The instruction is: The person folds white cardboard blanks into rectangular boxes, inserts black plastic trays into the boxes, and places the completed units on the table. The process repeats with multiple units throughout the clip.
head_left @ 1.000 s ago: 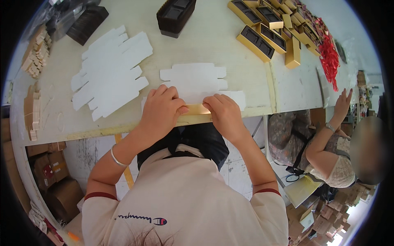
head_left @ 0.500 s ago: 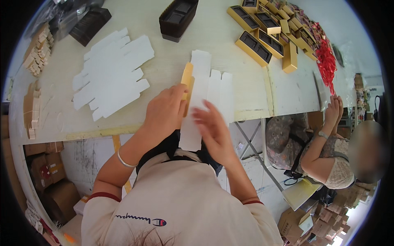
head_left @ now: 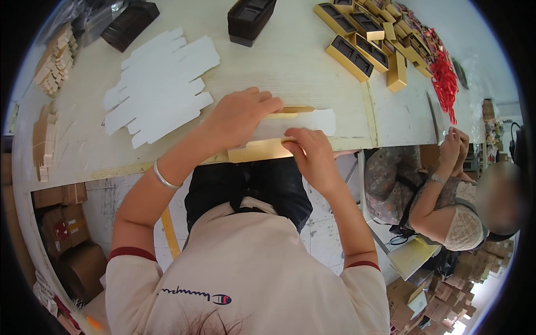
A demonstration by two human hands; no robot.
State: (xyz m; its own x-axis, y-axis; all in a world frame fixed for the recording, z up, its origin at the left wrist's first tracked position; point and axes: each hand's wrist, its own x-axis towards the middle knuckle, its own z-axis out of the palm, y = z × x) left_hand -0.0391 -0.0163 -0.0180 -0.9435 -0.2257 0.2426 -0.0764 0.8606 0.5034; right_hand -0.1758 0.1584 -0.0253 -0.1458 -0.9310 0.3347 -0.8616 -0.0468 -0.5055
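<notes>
A flat die-cut card blank [head_left: 301,124], white on one face and gold on the other, lies at the near edge of the pale table [head_left: 290,61]. My left hand [head_left: 240,114] presses down across its middle, fingers spread over it. My right hand [head_left: 310,153] pinches the gold flap at the near edge and holds it folded up. A stack of white card blanks [head_left: 162,84] lies fanned out to the left of my left hand.
Gold boxes with dark inserts [head_left: 363,39] line the far right, with red ribbons [head_left: 444,84] beyond them. Dark trays [head_left: 248,19] stand at the back. Small card pieces [head_left: 53,61] are piled at the left. Another person [head_left: 446,195] sits at the right. Cardboard boxes [head_left: 61,223] stand under the table.
The card blank was turned from standing lengthwise away from me to lying across the table edge. Both hands came down onto it, and a gold flap is folded along the near edge.
</notes>
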